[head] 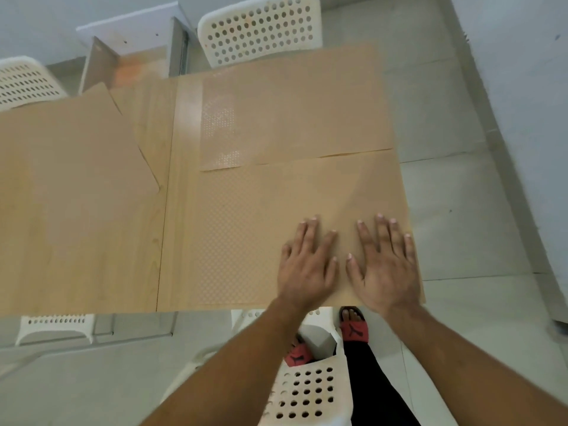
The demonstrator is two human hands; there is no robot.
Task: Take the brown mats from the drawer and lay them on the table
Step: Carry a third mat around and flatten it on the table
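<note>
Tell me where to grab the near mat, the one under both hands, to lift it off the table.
Take the near mat by its right edge, coming from the right. It seems to overhang the table there, so fingers could likely slip beneath. Elsewhere it lies flat, leaving nothing to pinch. The left hand and right hand press flat on it.

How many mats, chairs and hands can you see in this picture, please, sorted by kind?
Brown mats: 3, the near mat, the far mat and the left mat
White chairs: 4, at and
Hands: 2, the left hand and the right hand, both flat on the near mat
Total: 9
</note>
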